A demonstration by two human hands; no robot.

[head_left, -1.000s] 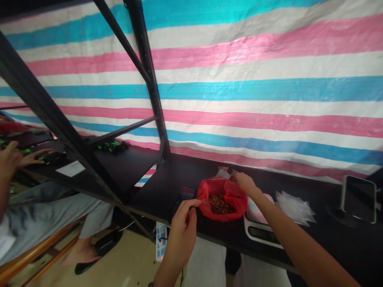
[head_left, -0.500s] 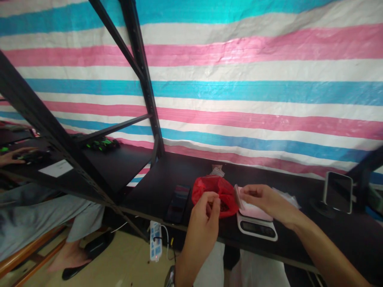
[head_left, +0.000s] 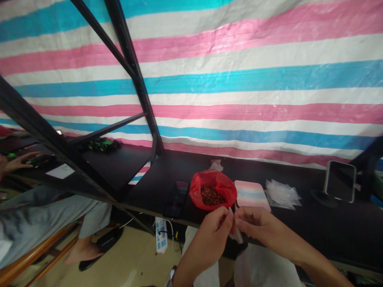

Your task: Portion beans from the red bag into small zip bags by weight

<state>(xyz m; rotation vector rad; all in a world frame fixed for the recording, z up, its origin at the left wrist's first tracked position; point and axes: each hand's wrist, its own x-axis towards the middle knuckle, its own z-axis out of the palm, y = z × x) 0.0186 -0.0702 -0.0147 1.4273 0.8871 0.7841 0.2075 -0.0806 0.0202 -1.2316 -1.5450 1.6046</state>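
Observation:
My left hand point(head_left: 216, 226) and my right hand point(head_left: 255, 224) meet at the desk's front edge, fingers closed in pinches. Between them they grip a small clear plastic bag point(head_left: 238, 236), partly hidden by my fingers. Just beyond my left hand stands a red plastic bag point(head_left: 196, 195), its mouth wide, with small brown dried pieces point(head_left: 212, 196) inside. To its right lies a white digital scale point(head_left: 251, 193) with a pinkish sheen on its platform; my right hand covers its front.
Several flat clear bags point(head_left: 283, 194) lie right of the scale. A phone point(head_left: 176, 199) is left of the red bag, and a small packet point(head_left: 216, 165) behind it. A device on a stand point(head_left: 340, 181) is at right. Black frame posts point(head_left: 146, 99) rise at left, with another person's hand point(head_left: 22, 162) beyond.
My left hand has left the red bag's mouth, and my right hand has come off the scale's left side. Both have moved toward me and together, with the clear bag between them.

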